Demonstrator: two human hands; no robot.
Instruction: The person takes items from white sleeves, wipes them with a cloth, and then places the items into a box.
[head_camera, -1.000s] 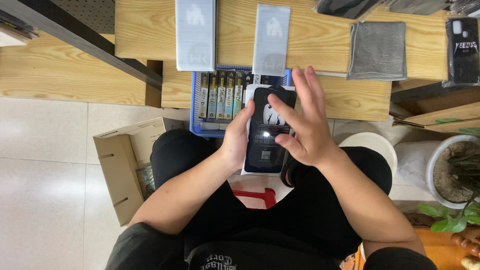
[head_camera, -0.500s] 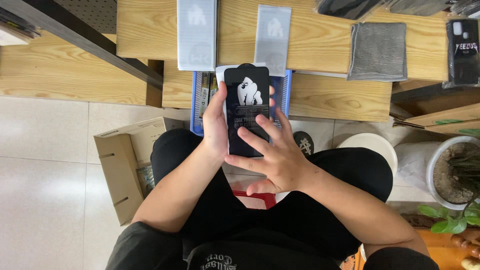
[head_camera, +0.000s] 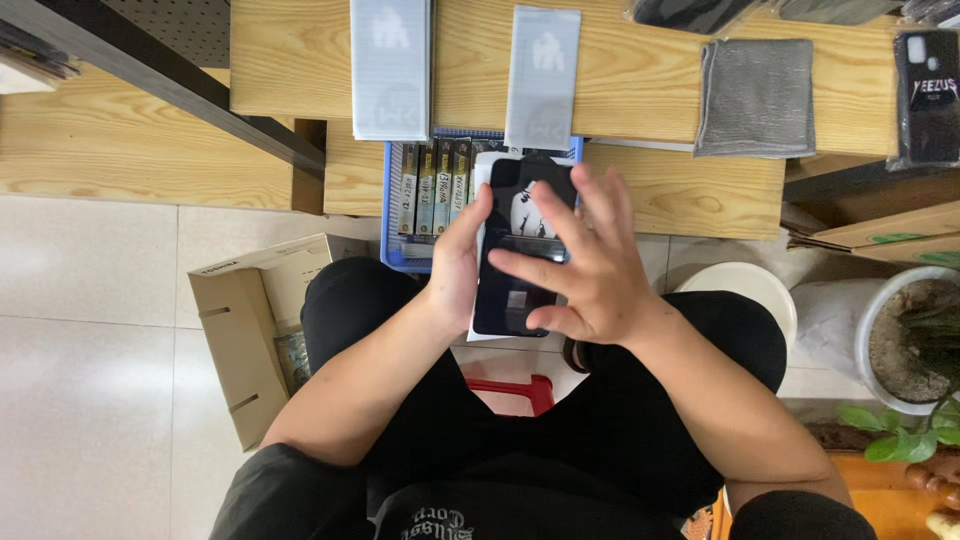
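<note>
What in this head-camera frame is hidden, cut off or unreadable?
- Black phone-shaped item: middle covered by right hand.
- White sheet behind it: mostly hidden by the item.
- Blue tray: contents partly blocked by left hand.
- Plant pot: cut by right edge.

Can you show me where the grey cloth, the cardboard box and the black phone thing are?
grey cloth (head_camera: 755, 97), head view, middle of the folded cloth.
cardboard box (head_camera: 240, 340), head view, its side wall.
black phone case (head_camera: 505, 300), head view, lower part.
</note>
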